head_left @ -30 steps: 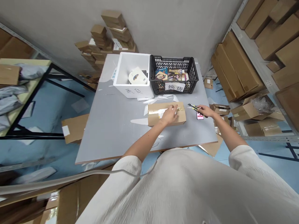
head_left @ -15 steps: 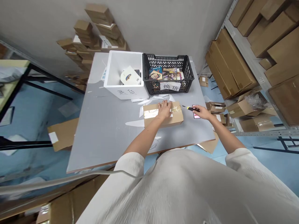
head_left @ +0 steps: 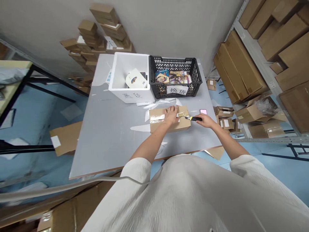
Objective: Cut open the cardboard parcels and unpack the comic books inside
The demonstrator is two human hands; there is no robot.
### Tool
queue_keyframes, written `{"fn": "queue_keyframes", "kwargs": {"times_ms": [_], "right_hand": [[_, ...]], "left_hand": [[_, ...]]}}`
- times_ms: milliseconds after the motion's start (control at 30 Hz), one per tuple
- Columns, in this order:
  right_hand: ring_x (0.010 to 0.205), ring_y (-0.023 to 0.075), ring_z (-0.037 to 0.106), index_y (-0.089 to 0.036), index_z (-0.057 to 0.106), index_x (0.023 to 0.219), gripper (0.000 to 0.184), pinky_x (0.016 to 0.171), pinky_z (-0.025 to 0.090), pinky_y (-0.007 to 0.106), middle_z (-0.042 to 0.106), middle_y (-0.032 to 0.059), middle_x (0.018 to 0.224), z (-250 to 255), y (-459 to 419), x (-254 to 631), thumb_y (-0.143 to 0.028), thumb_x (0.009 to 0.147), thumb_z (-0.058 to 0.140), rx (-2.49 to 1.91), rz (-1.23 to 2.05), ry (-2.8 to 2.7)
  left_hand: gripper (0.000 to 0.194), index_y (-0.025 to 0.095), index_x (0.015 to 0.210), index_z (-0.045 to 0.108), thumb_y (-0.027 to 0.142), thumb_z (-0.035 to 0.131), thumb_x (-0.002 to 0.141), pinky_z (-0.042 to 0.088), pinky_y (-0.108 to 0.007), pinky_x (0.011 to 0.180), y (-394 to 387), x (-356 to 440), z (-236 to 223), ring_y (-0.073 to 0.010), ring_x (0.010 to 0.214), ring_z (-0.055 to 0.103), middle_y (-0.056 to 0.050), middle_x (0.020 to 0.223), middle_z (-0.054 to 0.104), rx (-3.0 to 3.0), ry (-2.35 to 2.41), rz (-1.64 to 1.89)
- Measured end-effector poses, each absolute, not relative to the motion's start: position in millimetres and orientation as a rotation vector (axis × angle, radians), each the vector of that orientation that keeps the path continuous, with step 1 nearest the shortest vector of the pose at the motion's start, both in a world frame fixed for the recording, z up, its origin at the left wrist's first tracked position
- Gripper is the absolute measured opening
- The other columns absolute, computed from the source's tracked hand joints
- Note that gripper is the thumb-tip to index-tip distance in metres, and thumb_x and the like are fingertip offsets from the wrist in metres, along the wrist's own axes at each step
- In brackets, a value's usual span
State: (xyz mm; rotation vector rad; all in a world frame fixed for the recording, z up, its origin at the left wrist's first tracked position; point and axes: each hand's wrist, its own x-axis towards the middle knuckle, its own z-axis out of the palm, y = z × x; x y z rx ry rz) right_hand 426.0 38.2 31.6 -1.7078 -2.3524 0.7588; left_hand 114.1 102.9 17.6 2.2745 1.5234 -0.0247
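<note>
A taped cardboard box (head_left: 156, 126) lies on the grey table (head_left: 106, 135). My left hand (head_left: 171, 115) rests on its top, fingers stretched out over the tape and a white label. My right hand (head_left: 204, 120) is closed round the black and yellow handle of a utility knife (head_left: 194, 119). The blade points left and its tip is at the tape on the box's right part. Behind my right hand lies a phone (head_left: 203, 111) with a pink screen.
Behind the box stand a white foam bin (head_left: 131, 95) and a black plastic crate (head_left: 176, 91) holding booklets. Paper scraps (head_left: 159, 102) lie in front of them. Shelves of cartons (head_left: 285, 67) stand on the right; stacked boxes (head_left: 103, 14) lean near the wall.
My right hand has moved left and slightly nearer to me, bringing the knife's blade from beside the box onto its taped top. My left hand has stayed on the box.
</note>
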Motion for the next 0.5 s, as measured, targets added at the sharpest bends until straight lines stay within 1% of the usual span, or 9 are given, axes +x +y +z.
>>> {"fn": "queue_keyframes", "kwargs": {"times_ms": [133,200,333,400,500], "right_hand": [[0.123,0.0338,0.073,-0.024,0.078,0.146,0.043,0.109,0.059,0.045,0.078,0.0151,0.131,28,35,426,-0.035,0.105,0.072,-1.737,0.722,-2.318],[0.126,0.0341,0.072,-0.023,0.077,0.148,0.044,0.111,0.058,0.045,0.078,0.0153,0.131,27,32,425,-0.034,0.106,0.07,-1.742,0.709,-2.299],[0.124,0.0345,0.072,-0.022,0.073,0.152,0.047,0.11,0.058,0.046,0.076,0.0165,0.135,24,28,423,-0.037,0.108,0.065,-1.779,0.662,-2.264],[0.121,0.0344,0.072,-0.021,0.074,0.151,0.047,0.109,0.058,0.045,0.076,0.0168,0.134,22,27,424,-0.039,0.108,0.064,-1.775,0.661,-2.258],[0.121,0.0344,0.072,-0.024,0.074,0.151,0.047,0.108,0.059,0.046,0.076,0.0156,0.132,17,29,433,-0.042,0.108,0.063,-1.767,0.634,-2.178]], "left_hand": [[0.082,0.02,0.185,0.024,0.04,0.046,0.109,0.023,-0.065,0.138,89,112,19,-0.0396,0.176,0.028,-0.022,0.188,0.033,2.307,1.515,0.045],[0.08,0.018,0.185,0.027,0.041,0.042,0.11,0.023,-0.064,0.138,84,111,19,-0.0388,0.176,0.027,-0.022,0.189,0.033,2.323,1.512,0.075],[0.076,0.018,0.182,0.033,0.042,0.039,0.11,0.023,-0.062,0.138,79,110,19,-0.0372,0.176,0.027,-0.02,0.189,0.034,2.334,1.514,0.131],[0.075,0.019,0.182,0.033,0.042,0.039,0.111,0.022,-0.06,0.139,78,110,19,-0.0357,0.177,0.027,-0.019,0.189,0.034,2.336,1.52,0.143],[0.076,0.021,0.183,0.031,0.043,0.041,0.111,0.02,-0.059,0.14,77,110,18,-0.0348,0.177,0.028,-0.018,0.189,0.035,2.337,1.532,0.151]]}}
